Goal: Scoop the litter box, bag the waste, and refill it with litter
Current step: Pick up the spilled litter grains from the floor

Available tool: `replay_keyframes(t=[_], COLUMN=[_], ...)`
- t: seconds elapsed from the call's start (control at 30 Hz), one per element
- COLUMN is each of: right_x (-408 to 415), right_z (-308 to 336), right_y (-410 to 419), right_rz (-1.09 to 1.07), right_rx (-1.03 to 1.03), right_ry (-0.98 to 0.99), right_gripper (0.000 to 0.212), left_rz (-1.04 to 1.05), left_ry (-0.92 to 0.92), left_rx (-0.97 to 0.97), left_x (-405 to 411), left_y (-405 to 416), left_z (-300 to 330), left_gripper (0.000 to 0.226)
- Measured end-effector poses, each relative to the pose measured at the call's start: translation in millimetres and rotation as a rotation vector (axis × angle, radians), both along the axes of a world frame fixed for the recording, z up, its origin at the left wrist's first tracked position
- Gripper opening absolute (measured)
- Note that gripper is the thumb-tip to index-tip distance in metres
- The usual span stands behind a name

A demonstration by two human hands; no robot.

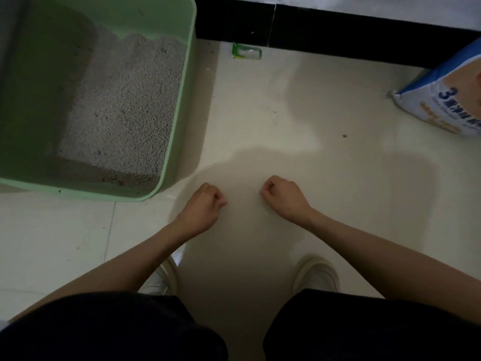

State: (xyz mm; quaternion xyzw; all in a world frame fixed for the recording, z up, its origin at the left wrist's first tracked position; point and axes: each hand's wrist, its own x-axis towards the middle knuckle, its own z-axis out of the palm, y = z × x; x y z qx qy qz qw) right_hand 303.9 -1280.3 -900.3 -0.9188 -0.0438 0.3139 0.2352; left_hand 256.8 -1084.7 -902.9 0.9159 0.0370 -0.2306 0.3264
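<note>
A pale green litter box (179, 105) stands on the floor at the upper left, with grey litter (125, 105) covering its bottom. A blue and white litter bag (447, 100) leans at the right edge, partly out of frame. My left hand (201, 208) hovers over the floor just off the box's near right corner, fingers curled shut with nothing in them. My right hand (283, 198) is a short way to its right, also closed in an empty fist. No scoop or waste bag shows in this view.
A small green and clear wrapper (246, 51) lies by the black baseboard (338, 35). Cream floor tiles (299, 121) carry a few stray litter grains. My white shoes (316, 276) and dark-trousered knees fill the bottom of the view.
</note>
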Motion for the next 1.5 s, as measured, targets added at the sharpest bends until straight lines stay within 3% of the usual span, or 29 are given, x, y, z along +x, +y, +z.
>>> replay_keyframes(t=[0.07, 0.1, 0.17, 0.27, 0.37, 0.53, 0.73, 0.93, 1.23, 1.4, 1.5], right_x=[10.1, 15.0, 24.3, 40.5, 61.5, 106.1, 154.3, 172.0, 176.4, 174.2, 170.3], right_z=[3.3, 6.1, 13.3, 18.6, 23.5, 13.7, 1.1, -13.9, -31.2, -34.6, -30.8], right_y=[0.1, 1.0, 4.9, 13.8, 25.9, 54.4, 93.6, 116.3, 130.2, 133.0, 128.4], right_rz=[-0.133, -0.235, -0.482, -0.722, -0.669, -0.392, -0.081, 0.058, 0.045, 0.219, 0.131], right_rx=[0.102, 0.191, 0.428, 0.699, 0.677, 0.464, 0.277, 0.169, 0.143, -0.047, 0.001], right_ry=[0.078, 0.152, 0.338, 0.515, 0.444, 0.025, -0.235, -0.353, -0.409, -0.467, -0.467], right_gripper=[0.013, 0.013, 0.028, 0.034, 0.023, 0.011, 0.026, 0.03, 0.021, 0.022, 0.02], left_rz=[0.262, 0.445, 0.795, 0.98, 0.994, 0.937, 0.728, 0.833, 0.994, 1.068, 1.092], left_ry=[0.128, 0.199, 0.288, 0.292, 0.25, 0.242, 0.179, 0.133, 0.21, 0.228, 0.215], left_rx=[-0.239, -0.449, -0.872, -1.075, -1.079, -1.035, -0.946, -0.97, -1.032, -1.051, -1.059], left_x=[11.1, 17.3, 30.4, 42.4, 47.0, 66.8, 92.4, 102.3, 106.7, 105.0, 103.7], left_y=[-4.4, -5.4, -3.5, -0.6, -5.2, -8.8, 5.4, 42.1, 63.3, 72.3, 75.1], left_z=[9.0, 14.6, 23.5, 31.7, 41.4, 73.7, 115.4, 118.6, 109.4, 108.7, 110.9], left_gripper=[0.011, 0.015, 0.02, 0.019, 0.023, 0.026, 0.029, 0.024, 0.034, 0.039, 0.038])
